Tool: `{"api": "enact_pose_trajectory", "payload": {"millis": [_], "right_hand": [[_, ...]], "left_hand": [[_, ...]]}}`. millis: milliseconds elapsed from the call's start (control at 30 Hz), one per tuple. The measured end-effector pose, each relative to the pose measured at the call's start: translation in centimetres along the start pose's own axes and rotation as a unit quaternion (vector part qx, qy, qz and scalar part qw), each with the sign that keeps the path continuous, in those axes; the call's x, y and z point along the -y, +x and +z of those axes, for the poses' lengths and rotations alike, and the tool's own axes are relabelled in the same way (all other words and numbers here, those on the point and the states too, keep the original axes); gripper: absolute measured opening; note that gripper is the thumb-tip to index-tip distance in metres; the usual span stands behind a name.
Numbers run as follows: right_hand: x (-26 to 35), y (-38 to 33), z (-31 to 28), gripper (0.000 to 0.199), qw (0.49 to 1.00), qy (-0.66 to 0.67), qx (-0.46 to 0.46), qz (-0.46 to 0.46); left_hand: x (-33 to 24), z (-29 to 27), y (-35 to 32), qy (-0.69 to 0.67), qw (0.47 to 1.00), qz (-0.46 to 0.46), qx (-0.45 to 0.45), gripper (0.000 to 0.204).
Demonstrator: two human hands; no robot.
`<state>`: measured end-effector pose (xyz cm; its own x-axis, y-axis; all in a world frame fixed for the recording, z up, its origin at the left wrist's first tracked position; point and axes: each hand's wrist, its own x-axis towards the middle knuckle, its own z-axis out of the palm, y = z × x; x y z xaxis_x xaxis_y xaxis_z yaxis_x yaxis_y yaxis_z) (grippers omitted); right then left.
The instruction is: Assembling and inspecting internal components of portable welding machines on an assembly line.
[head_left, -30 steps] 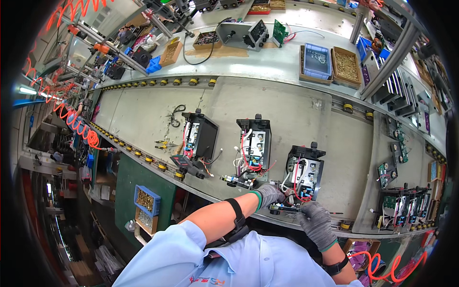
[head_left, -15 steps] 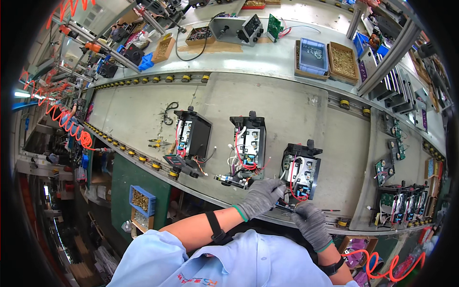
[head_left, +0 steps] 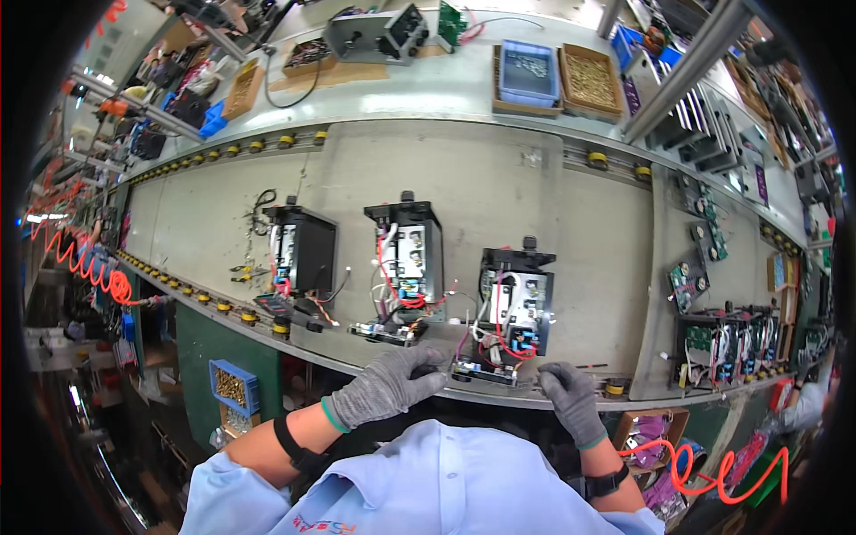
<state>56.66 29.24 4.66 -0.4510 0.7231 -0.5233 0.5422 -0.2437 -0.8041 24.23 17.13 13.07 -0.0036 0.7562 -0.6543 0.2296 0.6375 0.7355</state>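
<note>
Currently left hand [head_left: 385, 389] empty, fingers parted; right hand [head_left: 572, 406] curled, contents unclear. Near conveyor's [head_left: 606, 276] front edge, black unit [head_left: 522, 308] likely heavy, wires [head_left: 498, 323] fragile: grip sides.

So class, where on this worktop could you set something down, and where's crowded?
Free: the pale worktop between the middle black unit and the far bench, and between the right unit and the clustered units farther right. Crowded: the near edge, with both units' wires and circuit boards.
</note>
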Motion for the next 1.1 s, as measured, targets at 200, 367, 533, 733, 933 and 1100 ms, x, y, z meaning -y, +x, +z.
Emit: {"api": "enact_pose_trajectory", "payload": {"millis": [200, 367, 533, 733, 933, 1100], "right_hand": [[0.2, 3.4, 1.0, 0.033, 0.931, 0.302, 0.146, 0.144], [-1.1, 3.7, 2.0, 0.028, 0.835, 0.448, 0.181, 0.264], [-2.4, 4.0, 3.0, 0.025, 0.732, 0.585, 0.156, 0.314], [-2.8, 4.7, 3.7, 0.019, 0.691, 0.582, 0.131, 0.408], [-4.0, 3.9, 2.7, 0.025, 0.827, 0.424, 0.102, 0.354], [-2.9, 6.1, 2.3, 0.039, 0.903, 0.387, 0.042, 0.181]], "left_hand": [[2.9, 2.8, 3.5, -0.171, 0.949, -0.259, 0.058, 0.106], [6.2, 5.2, 6.3, -0.403, 0.893, -0.167, 0.108, 0.101], [8.2, 6.1, 7.2, -0.367, 0.911, -0.153, 0.108, 0.098], [8.1, 5.6, 6.8, -0.309, 0.935, -0.143, 0.098, 0.097], [7.7, 4.4, 6.9, -0.274, 0.947, -0.112, 0.124, 0.095], [7.4, 4.0, 6.9, -0.240, 0.952, -0.143, 0.126, 0.098]]}}
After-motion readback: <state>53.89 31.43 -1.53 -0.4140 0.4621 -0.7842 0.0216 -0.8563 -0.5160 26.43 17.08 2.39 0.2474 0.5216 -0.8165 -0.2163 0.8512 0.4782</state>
